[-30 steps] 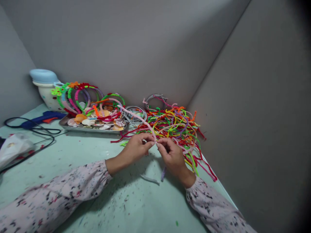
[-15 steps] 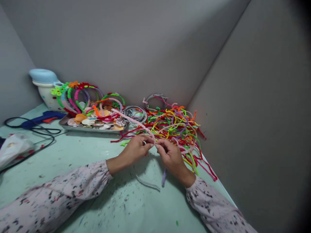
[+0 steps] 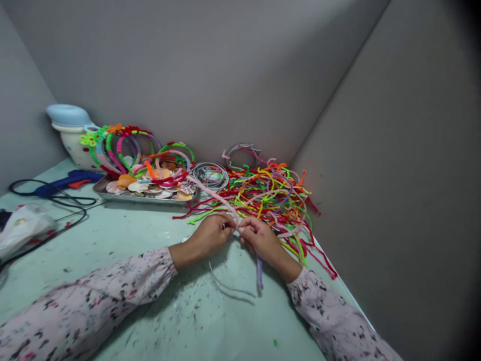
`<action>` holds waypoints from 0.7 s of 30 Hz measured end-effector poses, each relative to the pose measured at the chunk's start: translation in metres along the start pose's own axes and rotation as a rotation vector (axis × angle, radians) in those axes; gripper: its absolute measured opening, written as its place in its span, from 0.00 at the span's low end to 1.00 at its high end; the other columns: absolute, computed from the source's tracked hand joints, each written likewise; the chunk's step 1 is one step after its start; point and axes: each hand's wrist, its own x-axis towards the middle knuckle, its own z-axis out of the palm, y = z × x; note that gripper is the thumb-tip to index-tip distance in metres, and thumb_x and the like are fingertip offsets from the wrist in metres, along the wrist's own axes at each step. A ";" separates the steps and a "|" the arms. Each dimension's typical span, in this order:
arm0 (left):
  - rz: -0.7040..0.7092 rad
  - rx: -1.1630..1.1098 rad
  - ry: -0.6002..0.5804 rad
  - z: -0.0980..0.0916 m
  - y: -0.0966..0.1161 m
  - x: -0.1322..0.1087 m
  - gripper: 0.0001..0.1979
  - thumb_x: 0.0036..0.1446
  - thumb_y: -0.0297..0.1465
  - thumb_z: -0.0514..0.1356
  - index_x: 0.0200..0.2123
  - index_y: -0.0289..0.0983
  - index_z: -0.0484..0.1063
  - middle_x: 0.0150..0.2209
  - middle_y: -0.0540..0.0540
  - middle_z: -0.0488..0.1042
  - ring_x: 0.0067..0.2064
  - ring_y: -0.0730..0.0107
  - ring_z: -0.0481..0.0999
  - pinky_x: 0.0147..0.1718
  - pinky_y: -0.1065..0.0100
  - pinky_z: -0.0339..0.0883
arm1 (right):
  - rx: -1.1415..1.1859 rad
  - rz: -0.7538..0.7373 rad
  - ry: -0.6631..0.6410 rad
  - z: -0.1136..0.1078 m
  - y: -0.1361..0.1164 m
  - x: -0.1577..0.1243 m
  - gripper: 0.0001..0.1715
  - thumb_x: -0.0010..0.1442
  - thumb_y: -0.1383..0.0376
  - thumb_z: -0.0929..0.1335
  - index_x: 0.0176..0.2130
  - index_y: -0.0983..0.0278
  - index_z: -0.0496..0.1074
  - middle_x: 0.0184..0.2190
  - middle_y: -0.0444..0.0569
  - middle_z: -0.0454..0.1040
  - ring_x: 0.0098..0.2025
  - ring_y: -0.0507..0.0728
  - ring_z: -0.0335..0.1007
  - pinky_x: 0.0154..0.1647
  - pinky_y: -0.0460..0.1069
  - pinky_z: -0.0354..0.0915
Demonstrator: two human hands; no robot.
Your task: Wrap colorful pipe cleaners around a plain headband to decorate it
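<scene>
Your left hand [image 3: 210, 234] and right hand [image 3: 261, 239] have drawn together over the last second. The fingertips now meet just below the middle of the frame, where a moment ago a small gap showed between them.

Your left hand is pinched shut on the near end of the pink pipe cleaner [image 3: 211, 190]. It runs up and left from your fingers toward the tray [image 3: 112, 194], and its far end now lies lower than before, no longer arched up.

Your right hand is clenched on the purple pipe cleaner [image 3: 259, 273]. Its loose tail hangs further out below your palm than it did and points down the frame.

Judging by this, the spot where the two stems meet is being worked tighter between your fingertips. The join itself is hidden by your fingers.

A thin grey strip [image 3: 225, 285] lies on the table [image 3: 112, 240] under your wrists. The heap of coloured pipe cleaners [image 3: 270, 193] sits just above your right hand, with the wire rings [image 3: 212, 175] beside it. The wrapped hoops [image 3: 124, 145] stand over the tray at upper left, and the glue gun [image 3: 67, 179] lies at the far left.
</scene>
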 end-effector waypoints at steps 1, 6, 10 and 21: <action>0.001 0.006 -0.007 0.000 -0.002 0.000 0.08 0.50 0.24 0.55 0.29 0.35 0.75 0.32 0.46 0.76 0.35 0.68 0.73 0.34 0.70 0.62 | 0.011 0.012 -0.010 0.000 0.001 0.000 0.10 0.56 0.59 0.65 0.36 0.62 0.65 0.19 0.37 0.67 0.13 0.46 0.53 0.14 0.43 0.49; -0.109 -0.089 -0.114 0.001 -0.008 0.001 0.07 0.51 0.30 0.56 0.28 0.34 0.74 0.22 0.51 0.69 0.24 0.73 0.66 0.24 0.73 0.55 | 0.030 0.059 -0.056 -0.003 0.005 0.004 0.09 0.55 0.60 0.65 0.35 0.63 0.65 0.19 0.37 0.67 0.13 0.46 0.53 0.13 0.42 0.47; -0.209 -0.198 -0.134 0.003 -0.012 0.002 0.09 0.51 0.32 0.56 0.30 0.33 0.74 0.18 0.52 0.66 0.21 0.75 0.63 0.21 0.74 0.53 | 0.034 0.076 -0.061 -0.005 0.007 0.006 0.09 0.55 0.60 0.65 0.34 0.64 0.66 0.20 0.38 0.69 0.13 0.45 0.54 0.12 0.42 0.47; -0.248 -0.372 -0.109 0.005 -0.014 0.001 0.09 0.48 0.32 0.59 0.32 0.33 0.74 0.20 0.52 0.67 0.21 0.77 0.63 0.21 0.75 0.54 | 0.061 0.108 -0.072 -0.005 0.005 0.006 0.06 0.55 0.63 0.64 0.31 0.64 0.67 0.20 0.38 0.69 0.12 0.45 0.55 0.11 0.41 0.48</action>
